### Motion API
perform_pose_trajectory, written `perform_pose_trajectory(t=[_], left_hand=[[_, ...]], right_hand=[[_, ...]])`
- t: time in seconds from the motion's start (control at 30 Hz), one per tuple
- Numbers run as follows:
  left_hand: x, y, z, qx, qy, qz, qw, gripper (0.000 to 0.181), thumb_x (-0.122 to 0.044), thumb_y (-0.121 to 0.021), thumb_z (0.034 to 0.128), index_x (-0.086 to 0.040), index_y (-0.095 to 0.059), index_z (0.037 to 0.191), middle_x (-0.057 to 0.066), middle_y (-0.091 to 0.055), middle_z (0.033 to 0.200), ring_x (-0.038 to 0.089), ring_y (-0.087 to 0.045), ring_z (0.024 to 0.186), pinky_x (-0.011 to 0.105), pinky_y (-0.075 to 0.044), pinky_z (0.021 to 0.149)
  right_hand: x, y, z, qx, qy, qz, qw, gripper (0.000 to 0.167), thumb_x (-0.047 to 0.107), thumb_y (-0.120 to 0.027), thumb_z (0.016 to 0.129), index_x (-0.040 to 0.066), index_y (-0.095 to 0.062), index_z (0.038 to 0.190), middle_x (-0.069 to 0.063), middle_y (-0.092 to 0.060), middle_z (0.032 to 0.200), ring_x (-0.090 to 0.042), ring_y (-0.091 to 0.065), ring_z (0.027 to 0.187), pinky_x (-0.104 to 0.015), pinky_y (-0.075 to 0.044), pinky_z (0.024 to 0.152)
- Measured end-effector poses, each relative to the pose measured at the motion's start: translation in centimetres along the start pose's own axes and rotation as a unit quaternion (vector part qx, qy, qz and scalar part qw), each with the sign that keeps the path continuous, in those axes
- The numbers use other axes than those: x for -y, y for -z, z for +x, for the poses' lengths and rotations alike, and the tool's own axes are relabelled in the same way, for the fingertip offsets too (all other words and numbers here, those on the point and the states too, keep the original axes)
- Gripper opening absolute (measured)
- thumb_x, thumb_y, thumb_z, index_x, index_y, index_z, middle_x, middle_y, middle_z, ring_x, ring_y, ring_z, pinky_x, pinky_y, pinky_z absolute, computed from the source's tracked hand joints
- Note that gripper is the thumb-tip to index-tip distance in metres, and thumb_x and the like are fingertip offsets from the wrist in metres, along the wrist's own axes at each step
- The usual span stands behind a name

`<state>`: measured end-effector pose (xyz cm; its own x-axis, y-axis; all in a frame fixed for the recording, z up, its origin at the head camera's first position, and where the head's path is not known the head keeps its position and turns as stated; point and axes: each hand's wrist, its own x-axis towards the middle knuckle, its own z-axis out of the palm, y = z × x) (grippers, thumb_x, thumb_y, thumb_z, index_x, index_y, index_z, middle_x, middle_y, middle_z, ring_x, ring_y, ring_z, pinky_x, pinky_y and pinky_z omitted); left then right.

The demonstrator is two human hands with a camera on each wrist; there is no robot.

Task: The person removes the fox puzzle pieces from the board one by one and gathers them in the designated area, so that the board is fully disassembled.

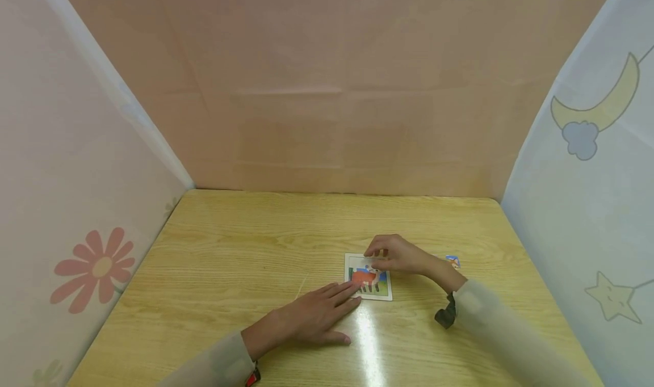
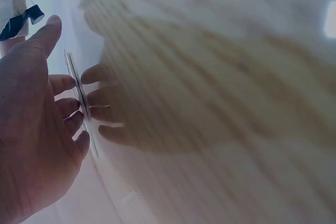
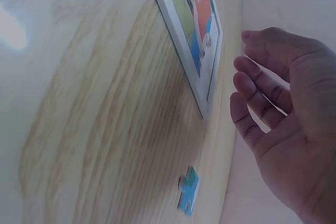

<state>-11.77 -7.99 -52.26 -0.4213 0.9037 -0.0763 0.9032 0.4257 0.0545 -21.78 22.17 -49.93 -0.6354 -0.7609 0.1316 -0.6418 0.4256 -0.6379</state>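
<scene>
Resting left hand (image 1: 319,314), fingers straight, on near-left corner of puzzle board (image 1: 357,261); held right hand (image 1: 401,256), fingers loosely bent, over far-right corner. Saw board's face from head view, just thin edge from left wrist.

The left hand (image 1: 319,316) is placed with its palm (image 2: 37,129) downward, the fingers (image 1: 333,291) being extended and the thumb (image 1: 335,338) spread apart. The right hand (image 1: 401,255) is held raised, and its fingers (image 3: 247,120) are loosely bent.

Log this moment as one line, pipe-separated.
left hand: touching puzzle | right hand: above puzzle's far right corner, fingers bent, holding nothing | loose piece: on table, right of puzzle
</scene>
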Motion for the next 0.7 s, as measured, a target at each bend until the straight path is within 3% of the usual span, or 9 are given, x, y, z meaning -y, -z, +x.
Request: perform_pose_trajectory(t=[0.23,0.43,0.7], left_hand=[[0.1,-0.1,-0.1,-0.006,-0.006,0.013,0.9999,0.084,-0.068,-0.031,0.1084,-0.01,-0.028,0.169,0.013,-0.014,0.178,0.026,-0.021,0.163,0.04,-0.026,0.13],[0.1,0.2,-0.2,-0.006,-0.007,0.012,0.9999,0.083,-0.067,-0.033,0.1088,-0.009,-0.029,0.168,0.013,-0.016,0.177,0.027,-0.022,0.162,0.04,-0.027,0.13],[0.2,0.2,-0.2,-0.003,-0.007,0.007,0.9999,0.083,-0.067,-0.034,0.1085,-0.01,-0.028,0.169,0.011,-0.016,0.177,0.026,-0.02,0.163,0.04,-0.027,0.13]], right_hand=[[0.4,-1.1,1.1,0.012,0.019,0.012,0.9997,0.017,0.0,-0.073,0.096,0.001,-0.078,0.112,-0.007,-0.074,0.107,-0.014,-0.068,0.092,-0.03,-0.061,0.079],[0.8,-1.8,1.8,0.029,-0.005,0.013,0.9995,0.02,-0.002,-0.074,0.094,0.0,-0.078,0.113,-0.009,-0.074,0.107,-0.02,-0.068,0.092,-0.03,-0.06,0.08],[1.2,-2.4,2.3,0.052,-0.02,0.006,0.9984,0.017,0.002,-0.076,0.096,-0.001,-0.078,0.113,-0.009,-0.072,0.104,-0.011,-0.067,0.086,-0.021,-0.06,0.072]])
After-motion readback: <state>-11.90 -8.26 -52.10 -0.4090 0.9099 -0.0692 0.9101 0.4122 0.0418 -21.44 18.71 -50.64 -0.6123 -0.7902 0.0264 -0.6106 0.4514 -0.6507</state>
